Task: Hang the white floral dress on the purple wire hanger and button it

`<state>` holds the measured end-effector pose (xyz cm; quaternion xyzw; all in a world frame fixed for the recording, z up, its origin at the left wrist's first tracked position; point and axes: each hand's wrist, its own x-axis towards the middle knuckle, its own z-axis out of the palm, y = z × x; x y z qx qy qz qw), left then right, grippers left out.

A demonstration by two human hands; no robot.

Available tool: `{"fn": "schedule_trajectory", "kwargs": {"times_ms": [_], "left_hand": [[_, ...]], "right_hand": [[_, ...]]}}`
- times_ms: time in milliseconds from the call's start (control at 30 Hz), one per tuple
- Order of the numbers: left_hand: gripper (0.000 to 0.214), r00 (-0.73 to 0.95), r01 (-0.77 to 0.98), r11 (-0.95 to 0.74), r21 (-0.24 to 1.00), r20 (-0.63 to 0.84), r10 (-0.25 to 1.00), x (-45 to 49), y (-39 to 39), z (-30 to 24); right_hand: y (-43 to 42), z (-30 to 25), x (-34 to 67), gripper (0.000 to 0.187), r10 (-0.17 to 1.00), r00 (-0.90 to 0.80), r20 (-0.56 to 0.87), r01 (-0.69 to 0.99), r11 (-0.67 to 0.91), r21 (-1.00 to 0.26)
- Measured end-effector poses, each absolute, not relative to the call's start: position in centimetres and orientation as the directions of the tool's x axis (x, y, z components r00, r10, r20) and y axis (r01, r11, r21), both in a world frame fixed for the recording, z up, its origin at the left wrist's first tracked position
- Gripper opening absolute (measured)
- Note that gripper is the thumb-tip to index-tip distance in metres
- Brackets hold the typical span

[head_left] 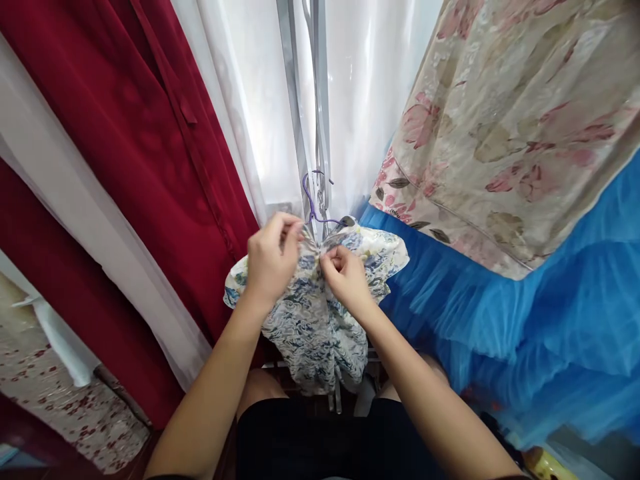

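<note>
In front of me a white garment [305, 340] with a blue and yellow floral pattern hangs on a thin purple hanger [310, 200]. My right hand [345, 272] is closed in a pinch on the front of its neckline, near the middle. On the other side, my left hand [274, 255] is raised by the shoulder and collar, its thumb and fingers curled together. Whatever is between the left fingertips is too small or hidden to make out. The garment's sleeves spread out to both sides.
Grey metal poles [320, 93] rise behind the hanger against a white curtain [250, 100]. Red fabric [165, 133] drapes at the left. A beige floral cloth [500, 147] hangs at the right above ruffled blue tulle [480, 327]. My knees are close below the garment.
</note>
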<state>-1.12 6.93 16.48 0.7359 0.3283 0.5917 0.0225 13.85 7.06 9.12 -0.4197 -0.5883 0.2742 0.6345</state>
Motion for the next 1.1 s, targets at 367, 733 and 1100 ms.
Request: {"fn": "schedule_trajectory", "kwargs": {"times_ms": [367, 733, 1100], "left_hand": [[0.014, -0.672, -0.434, -0.476, 0.765, 0.078, 0.737, -14.2, 14.9, 7.6], [0.025, -0.535, -0.518, -0.302, 0.800, -0.027, 0.845, -5.1, 8.7, -6.6], [0.041, -0.344, -0.379, -0.313, 0.871, 0.181, 0.921, -1.0, 4.4, -1.0]], "right_hand": [[4.2, 5.9, 11.5, 0.018, 0.955, -0.020, 0.295, -0.047, 0.294, -0.955], [0.7, -1.5, 16.1, 0.024, 0.932, 0.363, -0.009, -0.529, 0.198, -0.825], [0.9, -4.1, 19.1, 0.029, 0.900, 0.434, -0.048, -0.405, 0.147, -0.902]]}}
